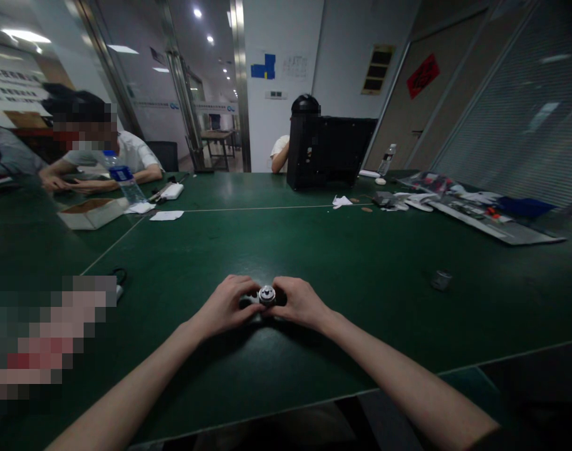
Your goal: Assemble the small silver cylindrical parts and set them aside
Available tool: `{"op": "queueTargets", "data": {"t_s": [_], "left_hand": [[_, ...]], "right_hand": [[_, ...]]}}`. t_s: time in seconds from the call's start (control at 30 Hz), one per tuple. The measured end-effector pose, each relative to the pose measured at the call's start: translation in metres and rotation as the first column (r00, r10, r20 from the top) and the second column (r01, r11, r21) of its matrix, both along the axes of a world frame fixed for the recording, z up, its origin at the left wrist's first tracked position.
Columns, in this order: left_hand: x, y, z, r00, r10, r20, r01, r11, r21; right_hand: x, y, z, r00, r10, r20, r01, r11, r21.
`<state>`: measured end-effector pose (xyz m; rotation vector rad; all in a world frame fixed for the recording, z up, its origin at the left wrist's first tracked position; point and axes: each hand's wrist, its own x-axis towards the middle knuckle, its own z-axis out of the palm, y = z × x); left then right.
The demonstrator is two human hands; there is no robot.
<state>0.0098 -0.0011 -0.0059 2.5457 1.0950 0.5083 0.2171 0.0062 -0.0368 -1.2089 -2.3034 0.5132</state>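
Near the middle of the green table, both hands close around a small round silver metal part with a dark, ringed top. My left hand grips it from the left, thumb low against its side and fingers curled. From the right, my right hand pinches it with bent fingers. The part's lower portion is hidden by my fingers, and its exact kind cannot be made out. I cannot tell whether it rests on the table or is held just above it.
A small grey cylinder stands on the green table to the right. Farther back are a black case, a board with loose parts, an open box and a water bottle. Two people sit across.
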Motion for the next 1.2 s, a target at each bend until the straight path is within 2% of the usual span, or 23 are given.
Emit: {"op": "queueTargets", "data": {"t_s": [0.47, 0.93, 1.2], "left_hand": [[0.0002, -0.0016, 0.0022, 1.000, 0.013, -0.008, -0.013, 1.000, 0.004], [0.0006, -0.0004, 0.0023, 0.999, 0.022, -0.036, -0.022, 1.000, -0.014], [0.0018, -0.0026, 0.0027, 1.000, 0.000, -0.030, 0.000, 1.000, -0.007]], "right_hand": [[-0.0001, -0.0030, 0.0023, 0.994, 0.106, -0.007, -0.106, 0.994, 0.023], [-0.0002, 0.0004, -0.0007, 0.998, 0.031, 0.048, -0.031, 1.000, 0.001], [-0.0001, -0.0010, 0.0006, 0.995, 0.096, 0.037, -0.097, 0.995, 0.018]]}}
